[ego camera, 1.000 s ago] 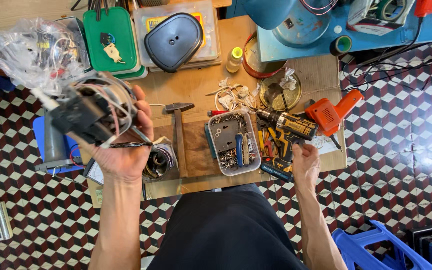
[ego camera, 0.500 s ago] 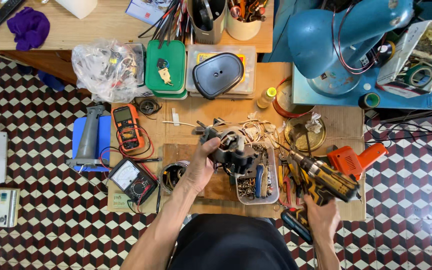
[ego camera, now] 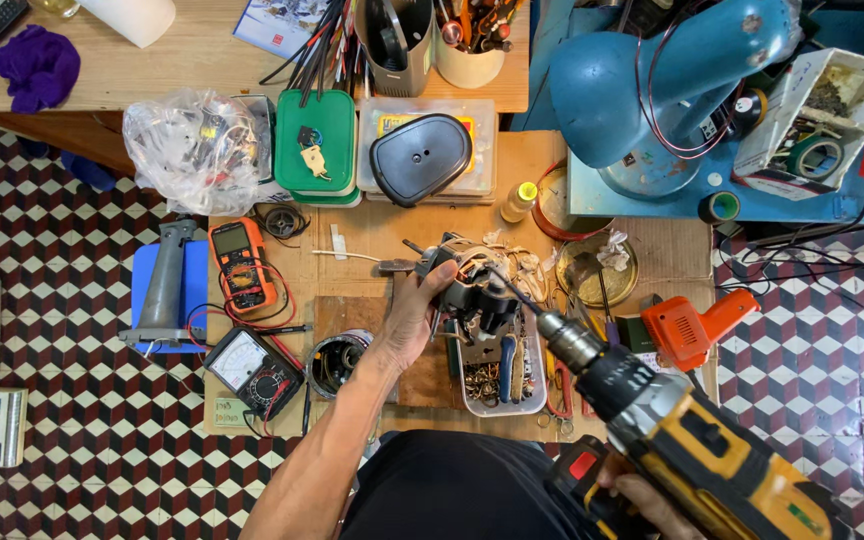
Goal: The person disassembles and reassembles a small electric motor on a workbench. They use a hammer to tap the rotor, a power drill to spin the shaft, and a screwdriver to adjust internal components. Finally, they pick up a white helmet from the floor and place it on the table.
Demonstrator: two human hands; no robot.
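A dark metal motor part with loose pale wires [ego camera: 472,285] is gripped in the left hand [ego camera: 410,322], whose fingers are curled closed around its left side. It is held above the far end of a clear plastic tray of small hardware [ego camera: 497,375], near the middle of the low wooden workbench [ego camera: 372,235]. A yellow and black cordless drill [ego camera: 692,445] is held at the near right by the right hand [ego camera: 637,500], of which only part is seen, wrapped around the grip. The drill's thin bit is pointed at the motor part, its tip just at it. An orange multimeter [ego camera: 240,265] is laid to the left, and an orange soldering gun [ego camera: 697,325] to the right of the tray.
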